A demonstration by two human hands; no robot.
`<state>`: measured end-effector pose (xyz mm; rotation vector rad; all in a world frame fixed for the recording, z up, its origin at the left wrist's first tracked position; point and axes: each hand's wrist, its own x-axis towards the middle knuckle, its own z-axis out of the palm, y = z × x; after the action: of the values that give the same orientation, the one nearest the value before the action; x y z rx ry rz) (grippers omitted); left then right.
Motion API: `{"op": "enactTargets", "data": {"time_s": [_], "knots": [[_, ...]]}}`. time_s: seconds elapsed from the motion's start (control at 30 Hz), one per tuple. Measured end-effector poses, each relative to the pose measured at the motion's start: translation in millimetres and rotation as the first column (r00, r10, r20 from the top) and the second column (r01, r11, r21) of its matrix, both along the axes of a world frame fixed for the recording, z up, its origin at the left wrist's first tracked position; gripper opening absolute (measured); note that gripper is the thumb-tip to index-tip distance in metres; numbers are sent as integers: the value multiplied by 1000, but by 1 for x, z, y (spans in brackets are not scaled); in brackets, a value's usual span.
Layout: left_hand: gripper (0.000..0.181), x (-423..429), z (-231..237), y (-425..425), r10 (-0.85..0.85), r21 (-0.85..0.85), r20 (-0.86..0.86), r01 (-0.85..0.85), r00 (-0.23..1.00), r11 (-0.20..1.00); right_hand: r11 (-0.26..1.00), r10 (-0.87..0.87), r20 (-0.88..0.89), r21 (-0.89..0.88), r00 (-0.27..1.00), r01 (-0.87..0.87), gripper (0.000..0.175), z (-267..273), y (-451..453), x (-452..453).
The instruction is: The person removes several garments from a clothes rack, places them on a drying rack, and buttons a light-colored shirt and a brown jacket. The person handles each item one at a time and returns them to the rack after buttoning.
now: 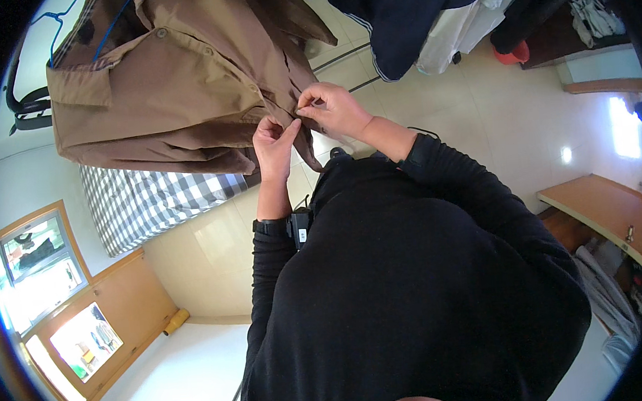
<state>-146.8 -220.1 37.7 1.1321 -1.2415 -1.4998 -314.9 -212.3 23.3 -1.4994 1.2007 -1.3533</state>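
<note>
A brown button-front shirt point(182, 93) hangs on a blue hanger point(115, 28), its collar at the upper left and its lower edge near my hands. Several buttons run along its front placket. My left hand point(275, 145) pinches the placket edge near the hem between thumb and fingers. Just to the right, my right hand point(332, 109) pinches the same part of the shirt with thumb and index finger, close to my left thumb. Whether a button lies between the fingertips cannot be told. The shirt's lowest corner hangs below my hands.
Dark blue clothing point(398, 19) and white clothing point(454, 32) hang at the upper right. Behind the shirt is a checked bed cover point(156, 205). A red basin point(512, 52) stands near the right wall. A wooden desk point(603, 211) is at the right, a wooden door point(133, 289) at the lower left.
</note>
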Motion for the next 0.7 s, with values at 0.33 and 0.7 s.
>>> {"op": "enactTargets", "data": {"time_s": [0.33,0.7], "knots": [[12,-2,-2,0,73,-52,127,-67,989,996,970,138,117,184,983,-158,12,0,-3,-2],[12,-7,-5,-4,84,-22,58,-82,995,996,967,154,178,175,972,-185,10,-7,-10,-2]]}}
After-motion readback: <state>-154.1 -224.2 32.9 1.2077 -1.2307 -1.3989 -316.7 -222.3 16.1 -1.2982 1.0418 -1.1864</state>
